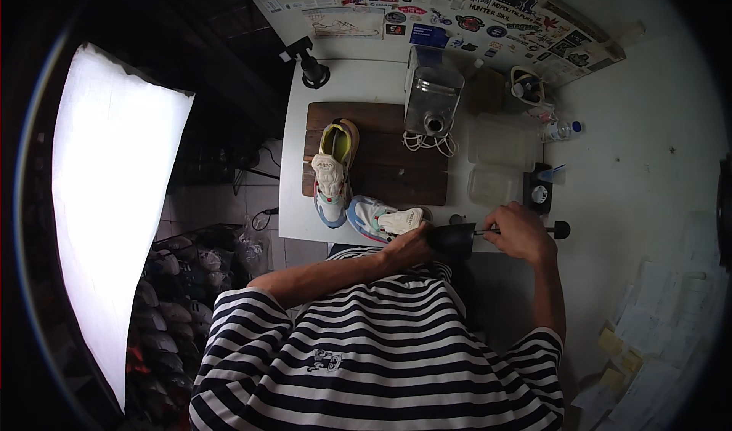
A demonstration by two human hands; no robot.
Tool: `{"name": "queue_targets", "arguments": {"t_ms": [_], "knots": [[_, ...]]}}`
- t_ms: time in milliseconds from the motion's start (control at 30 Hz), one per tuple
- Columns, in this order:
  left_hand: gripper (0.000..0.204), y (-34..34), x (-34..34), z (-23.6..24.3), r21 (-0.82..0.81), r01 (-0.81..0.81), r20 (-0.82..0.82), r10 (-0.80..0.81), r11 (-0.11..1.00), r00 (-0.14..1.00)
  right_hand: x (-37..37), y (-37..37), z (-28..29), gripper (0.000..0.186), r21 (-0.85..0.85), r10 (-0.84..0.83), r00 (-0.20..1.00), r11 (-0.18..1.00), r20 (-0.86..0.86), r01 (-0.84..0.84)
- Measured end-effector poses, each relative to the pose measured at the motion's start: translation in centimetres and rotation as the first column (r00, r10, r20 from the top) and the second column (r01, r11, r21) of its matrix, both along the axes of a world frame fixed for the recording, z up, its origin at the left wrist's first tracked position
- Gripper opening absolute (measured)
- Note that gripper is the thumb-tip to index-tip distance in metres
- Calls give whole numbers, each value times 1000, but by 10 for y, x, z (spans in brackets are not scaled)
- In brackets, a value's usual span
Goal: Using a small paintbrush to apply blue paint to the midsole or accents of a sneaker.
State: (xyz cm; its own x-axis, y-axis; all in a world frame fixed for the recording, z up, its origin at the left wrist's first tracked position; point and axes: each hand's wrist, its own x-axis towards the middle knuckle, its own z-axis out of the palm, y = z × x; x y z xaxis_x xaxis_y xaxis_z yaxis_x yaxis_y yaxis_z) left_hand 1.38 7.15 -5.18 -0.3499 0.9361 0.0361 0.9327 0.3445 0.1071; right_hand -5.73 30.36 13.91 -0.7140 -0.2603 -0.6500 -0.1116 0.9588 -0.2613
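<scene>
In front of my body, at the table's near edge, is a black shoe tree [453, 242] with a wide toe piece, a thin rod and a dark end knob. My right hand [520, 233] is closed around the rod, between toe piece and knob. Against the left side of the toe piece, my left hand [410, 248] is closed on it, its fingertips partly hidden. Just beyond that hand, a pale blue and white sneaker [374, 216] lies sideways with its cream tongue showing. Its mate, another sneaker [331, 176] with a yellow-green lining, stands toe toward me on a brown wooden board [393, 179].
A metal-and-white device [435, 92] with a coiled white cable stands at the board's far right. Clear plastic containers [496, 183], a bottle [563, 131] and a black holder [538, 195] sit on the right. A bright panel [114, 179] and many shoes [171, 309] are at left.
</scene>
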Motion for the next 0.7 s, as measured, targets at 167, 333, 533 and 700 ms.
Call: {"name": "queue_targets", "arguments": {"t_ms": [167, 333, 533, 700], "knots": [[13, 1, 4, -4, -257, 181, 105, -159, 949, 982, 23, -13, -48, 20, -17, -27, 999, 1000, -47, 26], [19, -8, -3, -9, -101, 226, 91, -218, 969, 972, 49, -38, -76, 18, -56, -3, 996, 998, -85, -1], [40, -46, -20, -23, 327, 347, -116, -327, 879, 938, 80, -61, -113, 20, -74, -47, 999, 996, -18, 45], [66, -92, -33, -11, 215, -116, 352, 33, 970, 935, 101, -63, -133, 21, -145, -127, 990, 982, -54, 118]]}}
